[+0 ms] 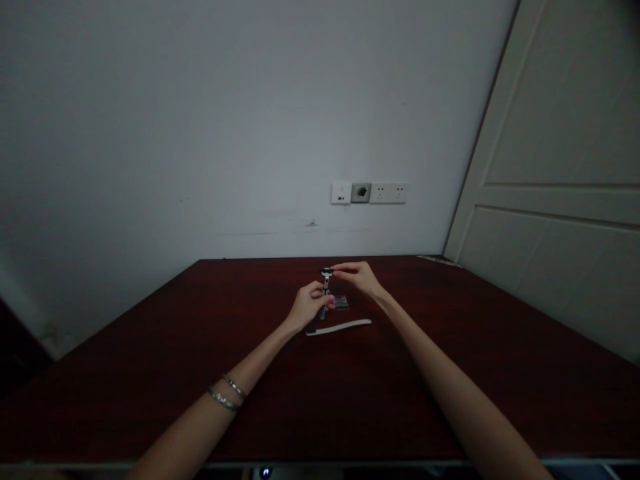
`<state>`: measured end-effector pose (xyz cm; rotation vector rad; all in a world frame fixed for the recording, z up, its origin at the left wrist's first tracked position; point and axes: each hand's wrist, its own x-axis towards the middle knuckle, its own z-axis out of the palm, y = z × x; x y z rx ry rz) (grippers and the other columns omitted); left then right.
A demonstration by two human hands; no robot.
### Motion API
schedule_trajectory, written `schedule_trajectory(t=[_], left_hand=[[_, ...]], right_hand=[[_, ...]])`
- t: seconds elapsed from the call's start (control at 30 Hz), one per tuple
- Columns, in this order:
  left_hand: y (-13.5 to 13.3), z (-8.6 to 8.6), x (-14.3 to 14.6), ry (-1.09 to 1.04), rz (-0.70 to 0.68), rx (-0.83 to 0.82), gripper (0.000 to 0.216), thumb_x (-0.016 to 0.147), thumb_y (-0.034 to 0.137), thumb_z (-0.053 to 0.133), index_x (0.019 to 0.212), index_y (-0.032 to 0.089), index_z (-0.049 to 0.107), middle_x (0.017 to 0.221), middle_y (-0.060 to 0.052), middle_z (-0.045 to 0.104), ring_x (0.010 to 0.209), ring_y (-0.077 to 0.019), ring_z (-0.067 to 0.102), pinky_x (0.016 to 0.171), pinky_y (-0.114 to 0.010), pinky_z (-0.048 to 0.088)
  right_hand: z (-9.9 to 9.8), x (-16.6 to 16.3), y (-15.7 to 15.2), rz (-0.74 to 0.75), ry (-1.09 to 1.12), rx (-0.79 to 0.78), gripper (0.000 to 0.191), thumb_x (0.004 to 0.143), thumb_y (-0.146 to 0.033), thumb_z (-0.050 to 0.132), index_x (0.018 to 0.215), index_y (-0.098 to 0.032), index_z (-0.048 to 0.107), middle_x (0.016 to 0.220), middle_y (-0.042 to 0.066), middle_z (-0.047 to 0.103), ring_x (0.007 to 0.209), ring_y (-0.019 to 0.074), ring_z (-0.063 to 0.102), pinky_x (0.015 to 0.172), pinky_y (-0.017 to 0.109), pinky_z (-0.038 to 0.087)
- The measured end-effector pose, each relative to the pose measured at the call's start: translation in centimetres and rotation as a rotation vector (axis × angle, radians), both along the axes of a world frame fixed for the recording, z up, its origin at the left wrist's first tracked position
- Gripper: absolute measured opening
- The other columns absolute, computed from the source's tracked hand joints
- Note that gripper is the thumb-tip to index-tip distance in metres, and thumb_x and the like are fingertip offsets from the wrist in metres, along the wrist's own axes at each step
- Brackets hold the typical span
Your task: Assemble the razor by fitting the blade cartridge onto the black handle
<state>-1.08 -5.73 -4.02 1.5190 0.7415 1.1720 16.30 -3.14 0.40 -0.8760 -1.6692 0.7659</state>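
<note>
My left hand (pixel 307 305) is closed round the thin stem of a small dark razor-like tool (pixel 326 288), held upright above the dark red table (pixel 150 373). At the tool's black head, my right hand (pixel 361 277) pinches with thumb and fingertips. A small dark flat case (pixel 341 303) lies on the table just behind the hands. A long white strip (pixel 340 327) lies flat in front of them, nearer to me. Two thin bracelets (pixel 227 393) circle my left wrist.
A pale wall stands behind the table, with a row of sockets (pixel 370 193) above the far edge. A white door (pixel 565 180) stands to the right. The table's near edge (pixel 320 461) runs along the bottom of the view.
</note>
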Motion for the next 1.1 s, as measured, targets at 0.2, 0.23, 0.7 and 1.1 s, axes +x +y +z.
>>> schedule_trajectory(t=[0.2,0.23,0.7,1.1], left_hand=[[-0.02,0.08,-0.04,0.002,0.013,0.015,0.024,0.068,0.027,0.067,0.08,0.013,0.051,0.068,-0.003,0.064,0.059,-0.0148,0.065,0.056,-0.025,0.051],[-0.02,0.09,-0.04,0.002,0.015,0.015,0.024,0.068,0.027,0.067,0.08,0.013,0.051,0.068,-0.003,0.064,0.059,-0.0148,0.065,0.056,-0.025,0.051],[-0.09,-0.01,-0.09,-0.003,-0.003,-0.008,0.024,0.068,0.027,0.068,0.08,0.013,0.051,0.069,-0.004,0.065,0.059,-0.0149,0.065,0.055,-0.024,0.051],[-0.45,0.29,0.07,-0.01,0.02,0.0,0.024,0.067,0.027,0.068,0.08,0.013,0.053,0.068,-0.004,0.066,0.058,-0.0148,0.065,0.057,-0.025,0.052]], right_hand=[[0.05,-0.01,-0.12,0.005,-0.008,0.007,0.027,0.063,-0.033,0.068,0.084,-0.015,0.072,0.087,0.008,0.071,0.084,0.0218,0.064,0.082,0.035,0.046],[0.12,-0.04,-0.22,0.006,-0.01,0.008,0.027,0.063,-0.033,0.068,0.084,-0.015,0.072,0.087,0.008,0.071,0.084,0.0218,0.064,0.082,0.035,0.046],[0.26,-0.09,-0.39,0.011,-0.037,0.033,0.026,0.065,-0.032,0.066,0.084,-0.015,0.072,0.087,0.008,0.071,0.084,0.0214,0.064,0.082,0.034,0.046],[0.2,-0.05,-0.17,-0.014,-0.013,0.027,0.026,0.063,-0.032,0.068,0.083,-0.016,0.072,0.085,0.007,0.071,0.084,0.0222,0.064,0.082,0.035,0.046]])
